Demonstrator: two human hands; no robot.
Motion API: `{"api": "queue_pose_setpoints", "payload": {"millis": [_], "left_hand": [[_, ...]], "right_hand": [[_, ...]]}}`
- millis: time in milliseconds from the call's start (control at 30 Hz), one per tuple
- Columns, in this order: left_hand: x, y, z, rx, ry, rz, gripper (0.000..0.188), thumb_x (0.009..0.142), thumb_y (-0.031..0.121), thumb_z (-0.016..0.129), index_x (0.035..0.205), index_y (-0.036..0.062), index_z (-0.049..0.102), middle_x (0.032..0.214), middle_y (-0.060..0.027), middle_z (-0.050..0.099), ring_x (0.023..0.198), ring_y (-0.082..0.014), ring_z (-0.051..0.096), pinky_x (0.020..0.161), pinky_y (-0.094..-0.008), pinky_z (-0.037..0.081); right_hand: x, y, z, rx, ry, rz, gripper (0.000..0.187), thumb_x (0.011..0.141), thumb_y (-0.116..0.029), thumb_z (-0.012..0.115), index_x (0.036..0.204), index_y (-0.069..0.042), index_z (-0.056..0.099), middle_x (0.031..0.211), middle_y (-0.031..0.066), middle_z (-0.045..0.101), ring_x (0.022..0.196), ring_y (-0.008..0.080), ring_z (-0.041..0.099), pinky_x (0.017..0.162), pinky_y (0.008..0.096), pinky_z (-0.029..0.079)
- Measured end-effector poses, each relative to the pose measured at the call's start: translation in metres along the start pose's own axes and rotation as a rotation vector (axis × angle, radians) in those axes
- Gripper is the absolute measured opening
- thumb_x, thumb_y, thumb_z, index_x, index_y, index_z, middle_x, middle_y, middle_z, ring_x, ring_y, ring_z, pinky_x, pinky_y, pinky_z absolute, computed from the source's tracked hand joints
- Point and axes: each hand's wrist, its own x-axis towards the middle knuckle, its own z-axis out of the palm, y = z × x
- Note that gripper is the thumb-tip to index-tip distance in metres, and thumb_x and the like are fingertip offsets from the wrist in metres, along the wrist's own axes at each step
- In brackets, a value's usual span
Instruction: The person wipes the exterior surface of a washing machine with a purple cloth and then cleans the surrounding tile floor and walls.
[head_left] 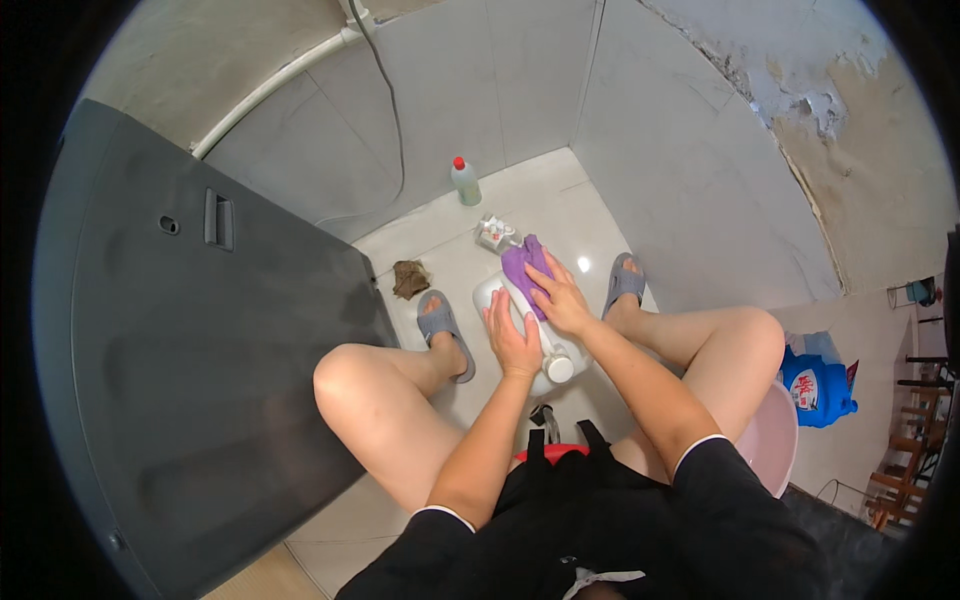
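Observation:
Between my feet a white plastic jug [486, 297] with a white screw cap stands or lies on the pale tiled floor; which of the two I cannot tell. My left hand [511, 340] rests along its left side, fingers stretched out and held close together. Over the jug's far right part lies a purple cloth [522, 270]. My right hand [562, 300] presses this cloth against the jug, its fingers spread over the fabric. Just beyond the cloth is a small clear container [497, 234] with a printed label.
A green-tinted bottle with a red cap [467, 184] stands near the back wall. A crumpled brown rag [409, 280] lies by my left slipper [446, 333]. To the left rises a dark grey cabinet [230, 320]. At right are a pink basin [772, 440] and a blue jug [822, 390].

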Motion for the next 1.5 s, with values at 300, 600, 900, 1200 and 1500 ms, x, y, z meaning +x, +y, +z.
{"api": "queue_pose_setpoints", "payload": {"millis": [300,600,900,1200,1500], "left_hand": [[0.0,0.003,0.006,0.003,0.045,0.0,0.052,0.082,0.015,0.054,0.13,-0.002,0.041,0.13,-0.0215,0.047,0.127,-0.0366,0.038,0.11,-0.047,0.02],[0.0,-0.004,0.005,-0.164,0.14,-0.086,0.048,0.085,0.007,0.044,0.131,-0.0039,0.035,0.134,-0.0249,0.039,0.128,-0.0399,0.033,0.109,-0.047,0.022],[-0.005,-0.006,0.009,-0.221,0.181,-0.162,0.048,0.087,0.006,0.036,0.133,-0.0068,0.029,0.135,-0.0238,0.037,0.128,-0.0366,0.034,0.109,-0.0419,0.024],[-0.002,-0.002,-0.006,-0.12,0.178,-0.101,0.055,0.077,0.005,0.053,0.128,-0.0045,0.033,0.134,-0.0243,0.036,0.128,-0.0421,0.03,0.107,-0.0499,0.022],[0.002,0.012,0.001,0.013,0.093,-0.066,0.032,0.065,0.021,0.073,0.085,0.0019,0.056,0.13,-0.023,0.039,0.127,-0.0429,0.03,0.104,-0.0521,0.026]], "right_hand": [[-0.082,0.024,-0.021,-0.088,-0.073,-0.119,0.031,0.083,-0.011,0.06,0.114,-0.014,0.064,0.148,0.0153,0.028,0.132,0.037,0.032,0.107,0.0398,0.031],[-0.101,-0.016,-0.067,0.371,-0.226,0.464,0.033,0.088,-0.004,0.05,0.119,-0.006,0.059,0.142,0.022,0.036,0.13,0.0365,0.036,0.104,0.037,0.034],[-0.006,-0.062,-0.004,-0.389,-0.114,-0.088,0.039,0.089,-0.02,0.049,0.126,-0.009,0.051,0.143,0.0147,0.036,0.132,0.0366,0.032,0.103,0.0524,0.03],[0.11,-0.085,0.032,-0.603,-0.582,0.181,0.029,0.085,-0.027,0.053,0.099,-0.006,0.068,0.106,0.0136,0.065,0.101,0.0296,0.061,0.086,0.0443,0.047],[0.12,0.014,-0.006,0.634,-0.187,0.61,0.058,0.079,-0.047,0.067,0.107,0.003,0.062,0.091,0.0096,0.065,0.071,0.0159,0.06,0.064,0.0305,0.05]]}}
